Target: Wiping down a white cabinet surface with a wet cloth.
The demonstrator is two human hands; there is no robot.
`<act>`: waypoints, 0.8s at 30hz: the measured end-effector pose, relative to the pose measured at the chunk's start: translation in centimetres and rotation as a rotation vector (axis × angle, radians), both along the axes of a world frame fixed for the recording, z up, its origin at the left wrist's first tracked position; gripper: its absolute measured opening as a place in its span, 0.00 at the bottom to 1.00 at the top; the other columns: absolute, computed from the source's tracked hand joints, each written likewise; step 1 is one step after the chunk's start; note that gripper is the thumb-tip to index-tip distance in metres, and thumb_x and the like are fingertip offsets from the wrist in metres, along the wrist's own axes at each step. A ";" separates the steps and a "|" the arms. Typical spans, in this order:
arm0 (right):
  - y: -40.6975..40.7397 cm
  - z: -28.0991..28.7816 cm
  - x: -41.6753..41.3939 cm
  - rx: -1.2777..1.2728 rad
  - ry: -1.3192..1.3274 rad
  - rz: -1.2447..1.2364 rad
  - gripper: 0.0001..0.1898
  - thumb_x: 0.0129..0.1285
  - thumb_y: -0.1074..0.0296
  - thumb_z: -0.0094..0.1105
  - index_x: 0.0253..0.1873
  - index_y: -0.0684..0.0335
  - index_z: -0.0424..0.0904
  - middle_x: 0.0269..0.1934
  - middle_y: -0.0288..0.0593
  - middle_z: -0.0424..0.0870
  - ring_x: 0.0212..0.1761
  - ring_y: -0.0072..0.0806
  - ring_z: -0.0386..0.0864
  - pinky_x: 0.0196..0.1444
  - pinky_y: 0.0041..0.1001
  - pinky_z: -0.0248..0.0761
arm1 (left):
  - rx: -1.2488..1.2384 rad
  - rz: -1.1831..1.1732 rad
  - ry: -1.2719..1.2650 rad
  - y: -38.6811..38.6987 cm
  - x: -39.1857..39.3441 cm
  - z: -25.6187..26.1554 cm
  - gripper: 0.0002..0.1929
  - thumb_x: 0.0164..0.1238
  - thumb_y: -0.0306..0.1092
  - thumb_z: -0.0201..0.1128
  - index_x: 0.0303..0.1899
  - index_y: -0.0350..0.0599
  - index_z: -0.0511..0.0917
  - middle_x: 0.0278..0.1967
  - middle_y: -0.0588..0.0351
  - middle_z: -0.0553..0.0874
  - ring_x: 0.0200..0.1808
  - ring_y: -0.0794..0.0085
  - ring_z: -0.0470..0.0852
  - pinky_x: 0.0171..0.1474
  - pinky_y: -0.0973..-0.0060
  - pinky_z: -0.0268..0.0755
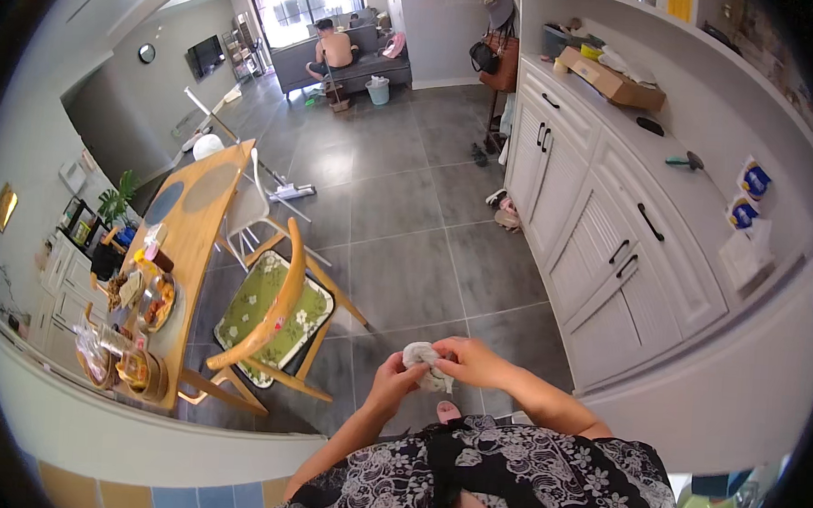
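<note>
A crumpled white cloth or wad of tissue is bunched between my two hands in front of my body. My left hand grips it from the left, thumb on top. From the right, my right hand pinches its other side with thumb and fingers. A loose end of the white material hangs below the fingers. Whether it is cloth or paper I cannot tell. Beneath the hands, a pink slipper shows on the grey tiled floor.
A wooden chair with a green floral cushion stands left, beside a wooden table bearing food and baskets. White cabinets line the right. A flat mop stands beyond the chair. Farther off, a person sits on a grey sofa.
</note>
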State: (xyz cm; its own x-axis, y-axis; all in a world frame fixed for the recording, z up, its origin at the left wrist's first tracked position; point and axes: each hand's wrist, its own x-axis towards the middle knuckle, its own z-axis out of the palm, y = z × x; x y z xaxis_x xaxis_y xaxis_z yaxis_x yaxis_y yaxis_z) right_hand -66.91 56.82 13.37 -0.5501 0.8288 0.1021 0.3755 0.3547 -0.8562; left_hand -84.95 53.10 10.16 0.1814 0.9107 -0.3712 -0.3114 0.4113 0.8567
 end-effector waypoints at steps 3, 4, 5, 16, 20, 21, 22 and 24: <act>5.2 -0.4 1.7 0.037 0.020 -0.025 0.13 0.55 0.65 0.52 0.43 0.64 0.75 0.35 0.49 0.79 0.35 0.38 0.77 0.37 0.30 0.69 | -0.004 -0.083 0.093 5.7 0.3 0.4 0.18 0.55 0.28 0.57 0.49 0.37 0.68 0.42 0.55 0.77 0.41 0.71 0.77 0.43 0.74 0.72; 6.6 0.9 2.2 -0.052 0.014 -0.089 0.11 0.56 0.66 0.51 0.41 0.65 0.76 0.34 0.49 0.79 0.35 0.36 0.78 0.37 0.28 0.69 | 0.018 -0.126 0.109 7.7 0.4 0.5 0.21 0.53 0.28 0.56 0.50 0.36 0.67 0.41 0.56 0.77 0.40 0.73 0.77 0.42 0.77 0.71; 8.4 0.8 2.4 -0.056 0.009 -0.079 0.11 0.56 0.66 0.51 0.41 0.65 0.76 0.34 0.49 0.79 0.35 0.36 0.78 0.37 0.28 0.69 | 0.039 -0.167 0.123 9.5 0.5 0.6 0.23 0.51 0.28 0.55 0.52 0.35 0.67 0.40 0.56 0.78 0.39 0.76 0.77 0.40 0.80 0.69; 28.9 -3.8 1.0 -0.257 0.208 -0.236 0.10 0.54 0.69 0.56 0.40 0.67 0.76 0.30 0.39 0.79 0.30 0.20 0.74 0.32 0.21 0.67 | 0.156 -0.083 0.265 31.6 -0.9 0.4 0.23 0.52 0.33 0.62 0.50 0.34 0.68 0.40 0.54 0.78 0.41 0.74 0.76 0.43 0.79 0.69; 39.5 -1.6 -1.4 -0.363 0.098 -0.291 0.09 0.53 0.71 0.54 0.39 0.67 0.76 0.32 0.39 0.79 0.30 0.18 0.73 0.32 0.19 0.66 | 0.212 -0.121 0.216 40.6 -4.3 0.9 0.23 0.52 0.34 0.64 0.50 0.36 0.69 0.40 0.55 0.78 0.40 0.76 0.76 0.42 0.79 0.69; 42.3 -1.1 -1.8 -0.325 0.098 -0.289 0.09 0.53 0.72 0.54 0.39 0.67 0.77 0.32 0.38 0.78 0.30 0.18 0.73 0.32 0.18 0.65 | 0.213 -0.109 0.213 42.7 -5.0 1.0 0.23 0.52 0.34 0.64 0.50 0.36 0.69 0.40 0.55 0.78 0.40 0.76 0.76 0.42 0.79 0.69; 45.0 -0.5 -2.3 -0.286 0.100 -0.291 0.09 0.52 0.73 0.53 0.38 0.67 0.77 0.31 0.38 0.78 0.29 0.18 0.72 0.32 0.17 0.65 | 0.205 -0.106 0.225 44.6 -5.9 1.1 0.23 0.52 0.35 0.64 0.49 0.37 0.70 0.39 0.57 0.78 0.38 0.78 0.75 0.39 0.80 0.68; 50.0 0.4 -3.5 -0.145 0.054 -0.259 0.08 0.52 0.74 0.53 0.37 0.67 0.78 0.31 0.37 0.78 0.30 0.19 0.72 0.32 0.17 0.65 | 0.196 -0.101 0.235 48.8 -7.7 1.5 0.22 0.52 0.35 0.64 0.49 0.37 0.70 0.38 0.58 0.78 0.36 0.79 0.74 0.37 0.82 0.67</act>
State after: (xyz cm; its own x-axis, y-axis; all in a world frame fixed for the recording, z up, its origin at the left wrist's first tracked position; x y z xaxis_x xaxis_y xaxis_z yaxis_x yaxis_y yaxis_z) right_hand -70.43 106.86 13.80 -0.3152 0.9490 -0.0040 0.3902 0.1258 -0.9121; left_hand -92.66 101.86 11.66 0.2044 0.9507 -0.2333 -0.0622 0.2504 0.9661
